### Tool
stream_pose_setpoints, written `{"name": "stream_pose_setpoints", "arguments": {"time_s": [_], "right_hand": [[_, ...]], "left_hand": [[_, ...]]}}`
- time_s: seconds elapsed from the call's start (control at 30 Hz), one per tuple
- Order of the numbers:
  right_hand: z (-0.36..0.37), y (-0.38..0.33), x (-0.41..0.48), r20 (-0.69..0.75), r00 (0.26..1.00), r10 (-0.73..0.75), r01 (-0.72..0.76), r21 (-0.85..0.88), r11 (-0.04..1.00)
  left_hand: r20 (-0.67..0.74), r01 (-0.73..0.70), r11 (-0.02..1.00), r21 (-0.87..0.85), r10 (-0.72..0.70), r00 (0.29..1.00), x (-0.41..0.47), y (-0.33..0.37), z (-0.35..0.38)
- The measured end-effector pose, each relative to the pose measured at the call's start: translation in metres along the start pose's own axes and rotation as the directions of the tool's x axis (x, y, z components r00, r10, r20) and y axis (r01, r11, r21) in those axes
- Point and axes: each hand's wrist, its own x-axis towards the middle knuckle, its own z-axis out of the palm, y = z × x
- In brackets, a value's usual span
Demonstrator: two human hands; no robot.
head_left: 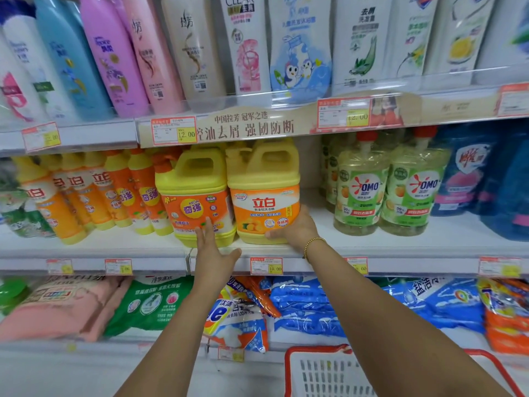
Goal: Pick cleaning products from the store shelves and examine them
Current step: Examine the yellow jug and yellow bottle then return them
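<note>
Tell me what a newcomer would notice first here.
At mid-shelf centre, the right hand grips the right yellow jug low on its side, while the left hand lays straight fingers on the left yellow jug. Green OMO bottles stand to their right; a red-rimmed basket sits bottom right.

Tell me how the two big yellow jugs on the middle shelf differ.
The left jug has an orange label with a yellow oval logo; the right jug has a white band with red characters above orange. The left hand touches the left jug with straight fingers; the right hand grips the right jug's lower corner. Both are yellow with moulded handles, side by side.
</note>
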Motion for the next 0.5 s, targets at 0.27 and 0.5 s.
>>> {"name": "stream_pose_setpoints", "arguments": {"time_s": [0.27, 0.5], "right_hand": [[-0.013, -0.008, -0.014, 0.114, 0.993, 0.022, -0.015, -0.068, 0.998], [-0.114, -0.003, -0.093, 0.145, 0.983, -0.108, 0.144, -0.269, 0.952]], "left_hand": [[0.078, -0.002, 1.0, 0.02, 0.0, 0.997, -0.011, 0.013, -0.002], [0.225, -0.175, 0.981, 0.085, 0.152, 0.962, -0.065, 0.059, 0.023]]}}
